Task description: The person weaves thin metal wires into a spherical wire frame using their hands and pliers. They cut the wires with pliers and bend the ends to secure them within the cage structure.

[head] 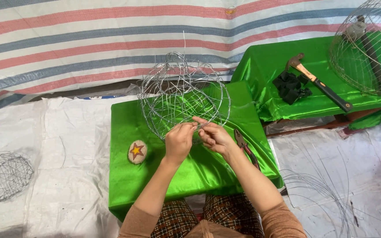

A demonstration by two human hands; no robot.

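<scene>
Both hands pinch thin wire at the bottom of the round silver wire cage (184, 94) on the green desk (155, 176). The left hand (179, 142) should hold steady while the right hand (213, 137) twists tight.

Wire frame (184, 94) stands on the covered table (155, 176). Left of the frame: round patch (137, 151); right: pliers (246, 148); farther right, hammer (318, 81); far left, wire basket (1, 176) on the floor.
</scene>
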